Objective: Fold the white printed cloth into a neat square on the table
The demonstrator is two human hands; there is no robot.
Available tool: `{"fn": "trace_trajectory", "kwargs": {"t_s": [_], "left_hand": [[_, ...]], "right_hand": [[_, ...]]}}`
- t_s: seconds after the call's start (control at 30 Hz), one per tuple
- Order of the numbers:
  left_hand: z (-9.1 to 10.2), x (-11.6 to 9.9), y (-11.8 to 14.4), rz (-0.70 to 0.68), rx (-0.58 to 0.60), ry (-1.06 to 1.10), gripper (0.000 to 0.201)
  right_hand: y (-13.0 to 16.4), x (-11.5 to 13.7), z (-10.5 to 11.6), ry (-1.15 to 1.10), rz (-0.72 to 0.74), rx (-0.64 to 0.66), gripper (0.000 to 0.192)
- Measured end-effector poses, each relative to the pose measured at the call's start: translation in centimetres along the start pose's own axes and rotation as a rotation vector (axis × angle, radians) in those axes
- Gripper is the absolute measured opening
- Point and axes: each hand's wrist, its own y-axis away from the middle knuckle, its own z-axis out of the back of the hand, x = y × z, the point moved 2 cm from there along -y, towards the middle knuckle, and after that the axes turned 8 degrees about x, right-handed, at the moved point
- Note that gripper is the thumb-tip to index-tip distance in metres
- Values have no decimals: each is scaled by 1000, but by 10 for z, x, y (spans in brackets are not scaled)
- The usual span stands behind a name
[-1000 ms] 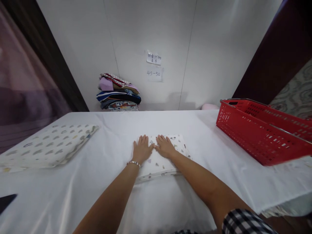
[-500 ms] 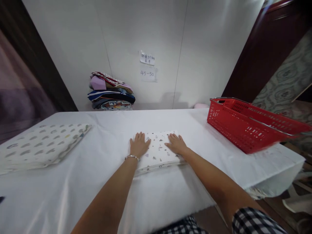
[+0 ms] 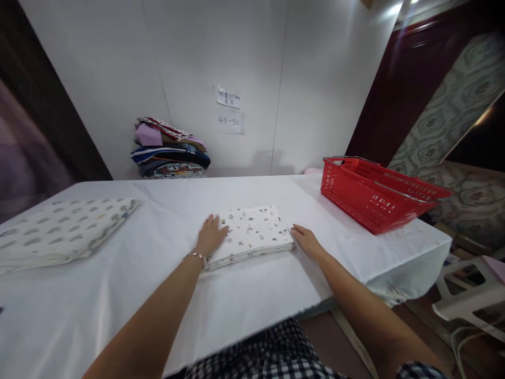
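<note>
White cloth covers the table [image 3: 118, 295], and near its middle lies the folded printed cloth [image 3: 252, 234], its long axis running left to right between the hands. The left hand [image 3: 211, 238] rests flat, fingers spread, on the cloth's left edge; the right hand [image 3: 305, 239] lies open on the table, just touching its right edge. Beyond the cloth to the right stands a red basket [image 3: 374, 195].

The head camera is looking forward and down across the white table [image 3: 244, 295] toward the wall [image 3: 221, 58], hands near.
</note>
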Motion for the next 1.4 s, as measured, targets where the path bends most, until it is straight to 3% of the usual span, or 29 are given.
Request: {"fn": "trace_trajectory", "kwargs": {"t_s": [0.17,0.33,0.53,0.7,0.9,0.97,1.03,1.13,1.27,1.4], "left_hand": [[6,8,36,91,-98,72,56],[13,6,62,207,-41,137,56],[11,-4,73,291,-19,112,57],[3,-11,81,271,-6,175,60],[2,-5,85,252,-31,253,61],[2,-1,86,233,-47,301,60],[1,4,88,224,-61,372,57],[-4,15,90,243,-93,523,44],[-12,24,94,265,-64,796,26],[-15,22,102,243,-37,940,19]], "right_hand": [[-18,18,0,137,-39,37,43],[-35,36,-9,321,-105,137,44],[-40,42,-10,477,-109,198,42],[-42,38,-4,532,-90,188,42],[-30,37,2,555,-108,156,46],[-19,43,3,582,-13,81,45],[-4,52,-3,614,224,15,44],[15,57,-24,622,541,77,45],[23,49,-45,611,559,136,51],[24,54,-47,592,558,124,52]]}}
